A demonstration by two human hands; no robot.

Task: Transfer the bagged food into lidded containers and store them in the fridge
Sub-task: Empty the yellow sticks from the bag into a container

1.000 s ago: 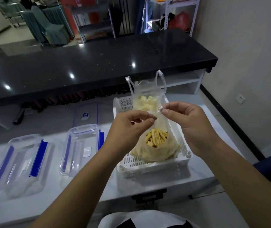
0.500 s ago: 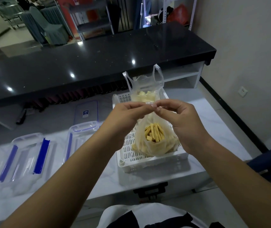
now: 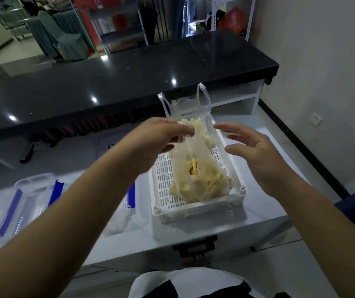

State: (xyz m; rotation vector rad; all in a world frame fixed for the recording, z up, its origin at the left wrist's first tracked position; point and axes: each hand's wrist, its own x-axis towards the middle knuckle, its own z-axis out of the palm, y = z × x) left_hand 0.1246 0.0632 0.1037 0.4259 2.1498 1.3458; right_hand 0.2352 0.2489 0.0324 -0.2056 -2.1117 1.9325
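My left hand point(image 3: 161, 136) pinches the top of the clear plastic bag of yellow food strips point(image 3: 196, 175), which sits in the white perforated plastic basket point(image 3: 193, 208). My right hand point(image 3: 256, 153) hovers beside it, fingers spread.

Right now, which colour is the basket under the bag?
White, seen in the head view: the slotted basket.

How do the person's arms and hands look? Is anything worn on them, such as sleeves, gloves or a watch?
Both forearms are bare in all that shows; no sleeve reaches into view. The left hand and the right hand wear no gloves, and no ring, watch or bracelet shows on either. At the bottom edge a white garment with black patches shows on the person's body.
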